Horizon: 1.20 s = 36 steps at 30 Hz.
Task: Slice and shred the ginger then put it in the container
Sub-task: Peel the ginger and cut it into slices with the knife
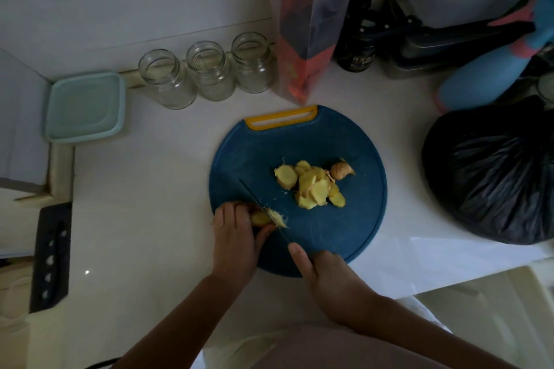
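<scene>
1. Two bare forearms reach in from the bottom edge. The right hand (326,272) grasps the handle of a knife (257,202), with one finger stretched forward along the back of the blade. The handle itself is hidden inside the grip.
2. Left hand (236,237) has its fingers curled over a ginger piece (260,218), pinning it to the near left part of the cutting board (254,159).
3. Slanting away to the left, the thin dark blade lies against the cut face of that ginger piece, with pale stringy fibres (277,218) clinging beside it.
4. Further out, near the middle of the round blue board, lies a loose heap of ginger slices (314,189), yellow and overlapping. An unpeeled end knob (341,170) touches the heap's far right side.
5. At the board's far edge is a yellow handle (281,118), and the board lies flat on the white desk (144,189).
6. Well apart from the board, at the far left of the desk, stands the container (85,106), a pale green square box with its lid on. Its inside cannot be seen.
7. Three clear glass jars (207,72) stand in a row, mouths up, between the container and a tall clear bag (311,39).
8. On the right, near the board, sits a bulging black bag (494,177), with a blue bottle (485,75) beyond it.
9. A dark slotted holder (51,257) lies at the desk's near left edge.
</scene>
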Each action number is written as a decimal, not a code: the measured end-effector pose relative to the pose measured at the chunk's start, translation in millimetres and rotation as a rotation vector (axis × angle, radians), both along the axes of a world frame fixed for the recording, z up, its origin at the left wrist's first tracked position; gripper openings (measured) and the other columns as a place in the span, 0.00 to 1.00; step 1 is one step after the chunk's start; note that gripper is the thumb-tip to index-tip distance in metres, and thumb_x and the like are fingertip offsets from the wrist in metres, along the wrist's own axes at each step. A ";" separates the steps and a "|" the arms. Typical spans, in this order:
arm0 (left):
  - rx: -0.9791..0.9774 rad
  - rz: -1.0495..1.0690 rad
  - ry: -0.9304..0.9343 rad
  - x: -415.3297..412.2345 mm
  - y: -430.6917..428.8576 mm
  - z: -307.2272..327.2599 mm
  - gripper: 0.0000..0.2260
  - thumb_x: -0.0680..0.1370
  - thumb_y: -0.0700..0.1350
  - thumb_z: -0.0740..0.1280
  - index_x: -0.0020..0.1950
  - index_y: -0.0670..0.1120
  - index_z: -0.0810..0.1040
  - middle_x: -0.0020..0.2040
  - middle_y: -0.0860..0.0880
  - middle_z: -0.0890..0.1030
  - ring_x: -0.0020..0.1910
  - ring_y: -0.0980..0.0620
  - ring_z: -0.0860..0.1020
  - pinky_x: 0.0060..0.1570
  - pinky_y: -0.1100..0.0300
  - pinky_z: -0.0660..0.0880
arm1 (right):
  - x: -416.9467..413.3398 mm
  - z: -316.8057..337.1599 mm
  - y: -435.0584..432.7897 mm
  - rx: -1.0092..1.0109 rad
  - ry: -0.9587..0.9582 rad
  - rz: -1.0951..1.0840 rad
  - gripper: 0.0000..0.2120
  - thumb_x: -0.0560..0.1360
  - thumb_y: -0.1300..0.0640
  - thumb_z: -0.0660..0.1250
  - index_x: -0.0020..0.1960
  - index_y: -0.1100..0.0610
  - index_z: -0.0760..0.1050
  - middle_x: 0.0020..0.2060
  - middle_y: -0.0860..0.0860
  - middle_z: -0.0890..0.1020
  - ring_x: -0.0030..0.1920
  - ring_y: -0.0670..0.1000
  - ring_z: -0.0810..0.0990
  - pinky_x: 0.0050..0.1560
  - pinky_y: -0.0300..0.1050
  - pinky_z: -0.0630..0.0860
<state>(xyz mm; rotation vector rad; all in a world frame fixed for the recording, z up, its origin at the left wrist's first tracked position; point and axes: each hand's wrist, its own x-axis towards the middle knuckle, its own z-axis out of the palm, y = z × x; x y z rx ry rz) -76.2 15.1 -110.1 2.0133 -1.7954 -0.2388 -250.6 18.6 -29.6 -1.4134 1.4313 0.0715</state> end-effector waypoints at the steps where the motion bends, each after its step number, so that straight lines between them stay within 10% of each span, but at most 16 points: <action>1: 0.001 0.000 -0.001 0.4 0.4 0.3 0.20 0.73 0.56 0.59 0.47 0.38 0.74 0.45 0.40 0.75 0.47 0.47 0.66 0.50 0.56 0.63 | 1.0 -0.3 -0.5 0.008 0.012 0.005 0.27 0.80 0.38 0.51 0.28 0.53 0.63 0.25 0.48 0.69 0.26 0.44 0.68 0.35 0.39 0.67; 22: 0.050 -0.045 0.054 2.1 -1.0 -3.7 0.26 0.78 0.59 0.56 0.48 0.36 0.75 0.47 0.38 0.76 0.48 0.44 0.68 0.50 0.54 0.64 | 22.4 -2.5 -22.0 0.048 0.051 0.106 0.30 0.77 0.34 0.44 0.35 0.56 0.68 0.28 0.51 0.69 0.30 0.49 0.68 0.38 0.44 0.68; 26: 0.056 -0.037 0.089 0.6 0.5 -5.8 0.23 0.78 0.57 0.56 0.48 0.37 0.75 0.46 0.39 0.75 0.47 0.43 0.69 0.49 0.52 0.65 | 37.2 -6.9 -35.2 0.023 0.060 0.182 0.43 0.71 0.29 0.36 0.62 0.56 0.74 0.32 0.50 0.68 0.29 0.46 0.68 0.30 0.37 0.63; 30: 0.020 -0.039 0.101 2.8 -2.1 -4.7 0.22 0.79 0.58 0.55 0.50 0.38 0.73 0.46 0.38 0.75 0.47 0.44 0.67 0.49 0.53 0.64 | 39.6 1.5 -41.2 0.051 0.039 0.094 0.24 0.83 0.43 0.44 0.73 0.51 0.64 0.33 0.51 0.64 0.35 0.51 0.69 0.34 0.44 0.68; 33: -0.009 -0.029 0.113 0.8 -0.1 -0.9 0.26 0.80 0.62 0.49 0.51 0.40 0.71 0.46 0.39 0.75 0.48 0.46 0.67 0.50 0.56 0.63 | 32.9 10.4 -36.8 0.023 0.017 0.116 0.19 0.83 0.42 0.45 0.48 0.46 0.72 0.32 0.51 0.65 0.37 0.54 0.72 0.41 0.48 0.73; 36: -0.022 -0.009 0.134 0.1 0.0 0.7 0.25 0.78 0.62 0.56 0.52 0.39 0.73 0.48 0.39 0.75 0.49 0.46 0.67 0.51 0.56 0.63 | 17.1 18.3 -22.4 0.017 0.025 0.093 0.21 0.82 0.39 0.46 0.34 0.46 0.60 0.31 0.53 0.69 0.34 0.52 0.70 0.40 0.48 0.70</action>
